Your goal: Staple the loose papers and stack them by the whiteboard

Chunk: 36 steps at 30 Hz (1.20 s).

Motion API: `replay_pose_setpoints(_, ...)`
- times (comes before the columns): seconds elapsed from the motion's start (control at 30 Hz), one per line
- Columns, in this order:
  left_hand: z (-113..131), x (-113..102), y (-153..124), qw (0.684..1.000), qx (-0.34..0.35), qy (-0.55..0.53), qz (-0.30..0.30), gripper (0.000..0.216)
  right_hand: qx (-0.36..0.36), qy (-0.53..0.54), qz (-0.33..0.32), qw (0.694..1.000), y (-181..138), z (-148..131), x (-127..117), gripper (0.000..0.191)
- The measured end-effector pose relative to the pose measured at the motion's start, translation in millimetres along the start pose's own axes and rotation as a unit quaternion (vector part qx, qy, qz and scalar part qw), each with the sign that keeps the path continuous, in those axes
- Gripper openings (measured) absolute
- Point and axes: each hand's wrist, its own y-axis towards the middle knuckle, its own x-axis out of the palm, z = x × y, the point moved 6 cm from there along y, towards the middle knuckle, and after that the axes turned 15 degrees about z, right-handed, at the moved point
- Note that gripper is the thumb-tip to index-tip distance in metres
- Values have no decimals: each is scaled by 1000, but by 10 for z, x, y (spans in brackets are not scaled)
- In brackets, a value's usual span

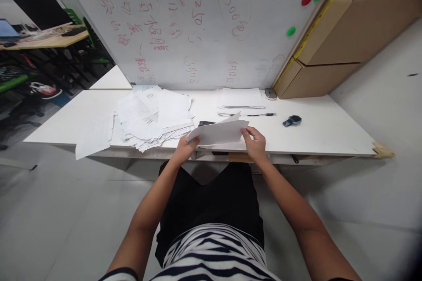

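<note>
White sheets of paper [219,133] are held up over the front edge of the white desk [316,136]. My left hand [186,147] pinches their left end, and my right hand [255,142] grips the right end between thumb and fingers. How many sheets there are I cannot tell. Just behind them a black object [206,123] is partly hidden. To the left lies a messy heap of loose papers [148,114], some with print. A neater paper stack [240,97] rests at the back, with a thin dark-tipped item [263,115] in front of it.
A whiteboard [204,52] with red writing stands at the desk's back. Cardboard boxes [329,30] are piled at right. A blue watch-like item [292,120] and a round grey object [271,93] lie on the desk. One sheet [94,138] overhangs the front edge at left.
</note>
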Motion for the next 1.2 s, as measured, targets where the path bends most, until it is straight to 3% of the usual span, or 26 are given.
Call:
replay_pose_setpoints(0.17,-21,-9,4,998,-42,-30,31,38,-37,7,18,999,33,-30,22,26)
replay_pose_setpoints(0.37,69,12,-4,999,-5,13,33,33,76,104,-73,989,77,-11,189,43)
replay_pose_setpoints(0.43,87,33,-31,999,-5,17,39,32,102,126,-102,981,58,-48,221,37)
replay_pose_setpoints(0.63,115,141,-119,998,-46,-21,41,37,108,142,-84,980,17,-156,176,28)
replay_pose_setpoints(0.8,284,150,-75,997,46,9,68,30,106,215,-70,968,32,-180,137,28)
replay_pose_setpoints(0.9,291,196,-42,994,80,43,58,30,141,171,-96,970,-48,-68,170,36)
replay_pose_setpoints(1.0,169,240,-41,996,49,63,50,36,199,80,-116,970,-179,87,190,43)
replay_pose_setpoints(1.2,-6,237,-58,995,26,68,72,39,142,33,-120,982,-242,26,137,41)
